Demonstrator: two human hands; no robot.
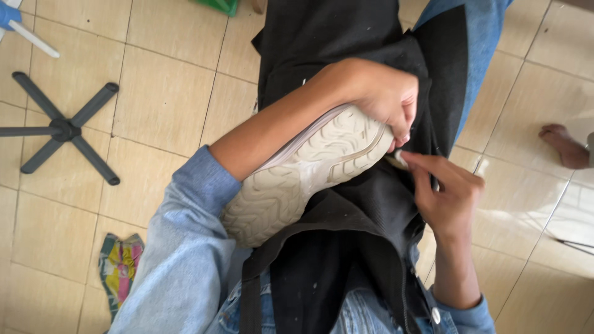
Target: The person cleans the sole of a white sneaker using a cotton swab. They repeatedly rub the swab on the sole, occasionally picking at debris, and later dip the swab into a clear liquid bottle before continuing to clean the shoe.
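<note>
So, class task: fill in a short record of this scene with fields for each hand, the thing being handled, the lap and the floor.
left hand: grips the toe end of the shoe, forearm along its upper
right hand: fingers pinch something small and pale at the shoe's toe edge; what it is cannot be told
shoe: pale treaded sole facing up, lying across the lap
apron: black, under the shoe
floor: beige tiles
on floor: dark star-shaped stand base, colourful cloth, another person's bare foot
</note>
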